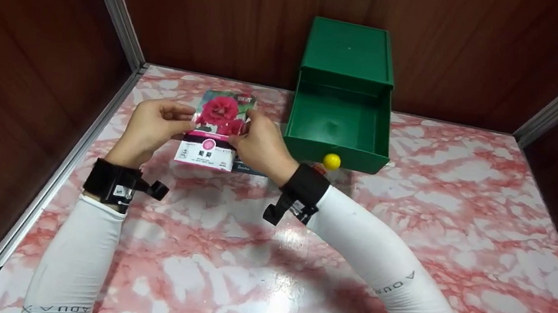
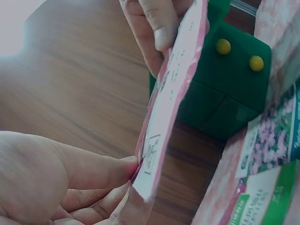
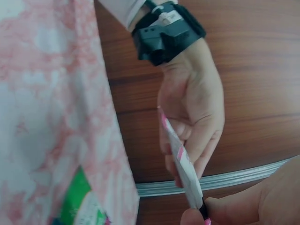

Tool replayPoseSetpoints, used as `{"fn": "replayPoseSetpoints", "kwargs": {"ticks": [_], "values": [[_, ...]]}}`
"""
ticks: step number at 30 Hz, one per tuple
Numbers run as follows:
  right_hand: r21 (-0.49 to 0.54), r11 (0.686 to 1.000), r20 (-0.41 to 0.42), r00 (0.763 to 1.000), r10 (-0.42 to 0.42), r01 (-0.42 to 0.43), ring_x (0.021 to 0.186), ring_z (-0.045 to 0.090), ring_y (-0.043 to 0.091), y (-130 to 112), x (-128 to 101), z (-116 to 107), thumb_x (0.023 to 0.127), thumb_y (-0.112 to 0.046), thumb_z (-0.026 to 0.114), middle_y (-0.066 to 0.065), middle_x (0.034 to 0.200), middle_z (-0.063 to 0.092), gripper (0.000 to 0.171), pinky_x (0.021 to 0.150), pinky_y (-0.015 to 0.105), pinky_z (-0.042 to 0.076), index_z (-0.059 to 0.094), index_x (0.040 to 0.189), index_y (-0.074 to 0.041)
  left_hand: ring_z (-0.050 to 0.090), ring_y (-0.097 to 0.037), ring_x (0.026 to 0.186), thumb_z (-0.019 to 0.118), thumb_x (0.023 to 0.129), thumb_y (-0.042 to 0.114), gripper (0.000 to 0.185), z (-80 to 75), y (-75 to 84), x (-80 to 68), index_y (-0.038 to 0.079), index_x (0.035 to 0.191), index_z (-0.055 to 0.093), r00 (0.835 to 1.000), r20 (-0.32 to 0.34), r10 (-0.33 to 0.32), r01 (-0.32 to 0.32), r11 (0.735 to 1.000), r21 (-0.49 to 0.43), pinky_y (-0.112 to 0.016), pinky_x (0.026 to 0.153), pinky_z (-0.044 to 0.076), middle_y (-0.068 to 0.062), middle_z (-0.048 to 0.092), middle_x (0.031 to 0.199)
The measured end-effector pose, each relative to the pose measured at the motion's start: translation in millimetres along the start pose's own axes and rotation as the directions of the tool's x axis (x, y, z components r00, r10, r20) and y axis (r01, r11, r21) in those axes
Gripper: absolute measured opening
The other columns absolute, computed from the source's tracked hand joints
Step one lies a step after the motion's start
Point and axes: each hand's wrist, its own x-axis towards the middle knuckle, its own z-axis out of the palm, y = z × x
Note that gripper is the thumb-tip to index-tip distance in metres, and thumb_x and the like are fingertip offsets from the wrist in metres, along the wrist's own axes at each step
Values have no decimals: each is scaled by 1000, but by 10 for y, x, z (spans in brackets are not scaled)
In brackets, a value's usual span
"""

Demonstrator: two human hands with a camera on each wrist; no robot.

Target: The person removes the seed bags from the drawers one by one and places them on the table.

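Both hands hold a pink seed packet (image 1: 213,130) printed with a red flower, lifted clear of the pink marbled tabletop (image 1: 406,234) and tilted so its face looks up toward the head camera. The left hand (image 1: 154,124) pinches the packet's left edge between thumb and curled fingers, about halfway up its side; the right hand (image 1: 259,144) pinches the opposite edge at much the same height, so the packet spans the gap between the two grips. In the left wrist view the packet (image 2: 171,108) shows edge-on, with the left thumb (image 2: 93,171) pressed on its lower part and fingers of the right hand (image 2: 150,28) closed on it farther up. The right wrist view shows the same thin edge (image 3: 183,164) running from the left hand (image 3: 192,112) down to the right fingertips (image 3: 197,216). Beneath the held packet lies what seems to be another packet (image 1: 246,167), mostly hidden. Just right of the hands stands a green drawer box (image 1: 346,69), its drawer (image 1: 337,131) pulled open, with a yellow knob (image 1: 331,161) on the front.
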Motion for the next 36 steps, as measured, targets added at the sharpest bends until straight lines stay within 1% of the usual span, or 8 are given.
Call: {"fn": "replayPoseSetpoints", "kwargs": {"ticks": [5, 10, 14, 19, 22, 26, 33, 36], "values": [[14, 1000, -9, 1000, 4, -4, 104, 68, 25, 162, 54, 142, 104, -14, 78, 19, 119, 75, 67, 92, 38, 56, 48, 160, 10, 75, -13, 95, 82, 99, 3, 41, 17, -145, 19, -9, 137, 73, 1000, 4, -24, 24, 1000, -17, -28, 81, 66, -24, 75, 122], [74, 997, -4, 999, 39, -38, 105, 66, 23, 289, 98, 265, 105, -12, 77, 20, 122, 73, 70, 96, 37, 54, 44, 163, 11, 74, -10, 95, 83, 98, 3, 43, 31, -290, 37, -10, 137, 72, 999, 12, -30, 30, 1000, 1, -27, 83, 66, -27, 75, 124], [98, 994, -9, 999, 46, -45, 101, 64, 23, 368, 129, 356, 104, -11, 78, 20, 118, 72, 67, 92, 35, 54, 48, 160, 12, 74, -9, 95, 83, 97, 3, 43, 34, -401, 44, -9, 137, 72, 999, 10, -32, 32, 999, 34, -25, 83, 65, -27, 75, 125], [151, 986, -9, 997, 73, -71, 92, 63, 20, 451, 153, 462, 104, -9, 78, 13, 106, 70, 61, 83, 31, 52, 53, 157, 9, 73, -12, 100, 81, 98, 0, 43, 53, -502, 47, -11, 138, 71, 999, 5, -46, 46, 999, 13, -23, 86, 64, -29, 73, 129], [164, 983, -12, 996, 86, -83, 86, 59, 18, 494, 164, 527, 103, -9, 79, 7, 96, 65, 46, 78, 29, 47, 64, 144, 7, 73, -12, 103, 80, 98, 0, 43, 66, -549, 49, -11, 139, 70, 998, 1, -59, 59, 998, 1, -21, 88, 62, -31, 73, 131], [176, 980, -11, 996, 93, -89, 80, 54, 17, 530, 174, 586, 103, -9, 80, 2, 87, 56, 30, 72, 27, 42, 69, 127, 5, 72, -11, 103, 80, 99, 0, 43, 82, -606, 49, -12, 139, 70, 998, -3, -68, 68, 998, -16, -20, 90, 61, -32, 72, 132], [185, 969, -2, 986, 165, -161, 79, 55, 16, 533, 185, 679, 102, -12, 82, 1, 88, 58, 44, 73, 28, 45, 68, 142, 3, 71, -13, 107, 78, 100, -2, 43, 70, -709, 48, -12, 141, 69, 996, -14, -85, 84, 995, -49, -20, 92, 61, -33, 71, 135], [203, 960, 1, 981, 197, -193, 77, 57, 15, 523, 195, 734, 101, -12, 83, 0, 88, 61, 47, 71, 28, 48, 68, 143, 2, 71, -13, 107, 77, 100, -4, 43, 54, -758, 52, -11, 141, 69, 995, -25, -100, 98, 992, -74, -20, 90, 61, -32, 71, 134]]}}
